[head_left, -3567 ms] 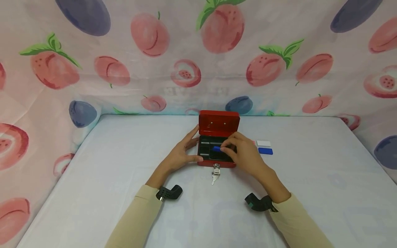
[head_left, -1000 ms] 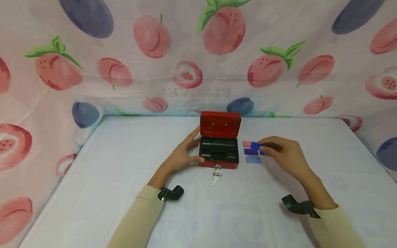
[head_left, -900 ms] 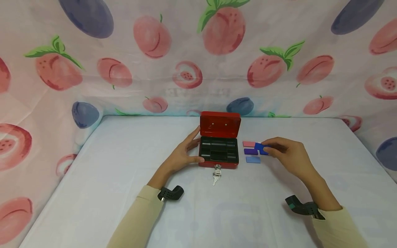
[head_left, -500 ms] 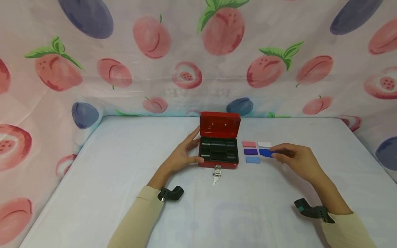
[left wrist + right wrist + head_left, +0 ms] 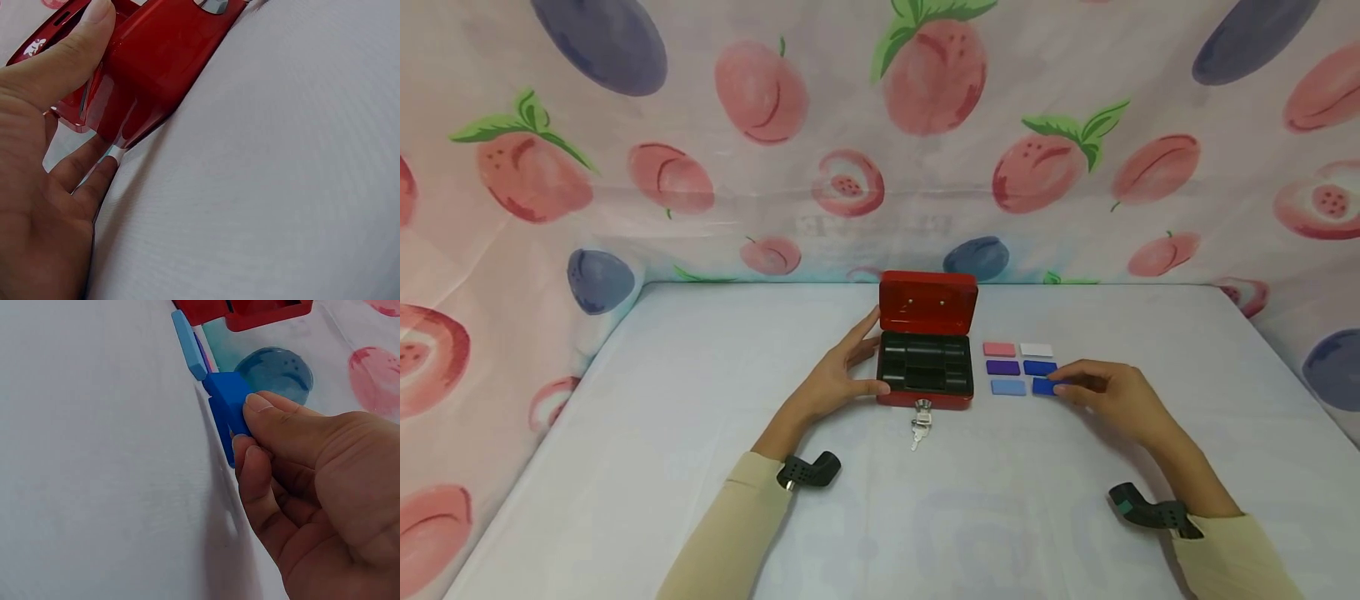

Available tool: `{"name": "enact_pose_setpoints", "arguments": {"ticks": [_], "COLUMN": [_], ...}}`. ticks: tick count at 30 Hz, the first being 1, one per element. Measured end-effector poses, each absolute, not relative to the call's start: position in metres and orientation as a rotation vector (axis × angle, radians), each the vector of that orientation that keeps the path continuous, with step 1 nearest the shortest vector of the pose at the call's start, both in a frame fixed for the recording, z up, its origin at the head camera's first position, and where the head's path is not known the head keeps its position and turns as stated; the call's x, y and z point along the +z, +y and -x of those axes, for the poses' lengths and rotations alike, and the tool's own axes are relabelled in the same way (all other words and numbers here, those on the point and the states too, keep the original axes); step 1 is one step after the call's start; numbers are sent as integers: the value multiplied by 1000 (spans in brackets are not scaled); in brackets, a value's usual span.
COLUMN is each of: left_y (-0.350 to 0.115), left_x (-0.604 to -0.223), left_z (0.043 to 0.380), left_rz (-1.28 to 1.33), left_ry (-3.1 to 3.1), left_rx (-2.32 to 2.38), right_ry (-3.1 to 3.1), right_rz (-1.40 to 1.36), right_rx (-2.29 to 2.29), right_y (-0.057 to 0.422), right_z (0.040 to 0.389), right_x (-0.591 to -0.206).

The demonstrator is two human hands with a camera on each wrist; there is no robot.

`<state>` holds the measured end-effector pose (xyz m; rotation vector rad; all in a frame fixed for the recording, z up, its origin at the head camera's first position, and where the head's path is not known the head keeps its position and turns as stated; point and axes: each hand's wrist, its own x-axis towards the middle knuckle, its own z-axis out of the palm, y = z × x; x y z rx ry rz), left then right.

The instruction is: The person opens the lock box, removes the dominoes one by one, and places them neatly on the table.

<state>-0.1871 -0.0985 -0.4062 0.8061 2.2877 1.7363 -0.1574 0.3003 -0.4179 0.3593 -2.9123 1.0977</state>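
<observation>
A red cash box [image 5: 925, 401] with a black tray [image 5: 927, 363] stands with its lid raised at mid-table. Against its left side rests my left hand [image 5: 833, 374]; the thumb lies on the front left corner and the index finger reaches up by the lid. My right hand [image 5: 1117, 395] pinches a flat blue rectangular block [image 5: 1043, 387] at the lower right of the colored blocks. In the right wrist view, thumb and fingertips grip the blue block [image 5: 231, 390] by its end; it is tilted, with another blue piece [image 5: 220, 428] behind it.
Right of the box lie a pink block [image 5: 999, 349], a white block [image 5: 1036, 350], a purple block [image 5: 1003, 367], another blue block [image 5: 1040, 367] and a light blue block [image 5: 1008, 387]. Keys [image 5: 919, 432] hang from the box's front lock.
My right hand has moved from over the tray to the right with the blue block, then down below the other blue one. My left hand stays at the box.
</observation>
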Motion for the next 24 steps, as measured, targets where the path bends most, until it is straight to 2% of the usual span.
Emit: {"name": "enact_pose_setpoints", "arguments": {"ticks": [7,15,24], "left_y": [-100,-102,-102], "left_x": [-411,-438,-435], "left_z": [190,204,203], "left_rz": [-809,-791,-807], "left_ry": [2276,2307,2304], "left_rx": [1747,1736,1743], "right_ry": [-2924,-2909,-2851], "right_rz": [-336,-323,-347], "right_rx": [1076,1070,1066], "right_y": [299,298,295], "right_z": [158,157,156], "right_x": [-423,-425,-425]}}
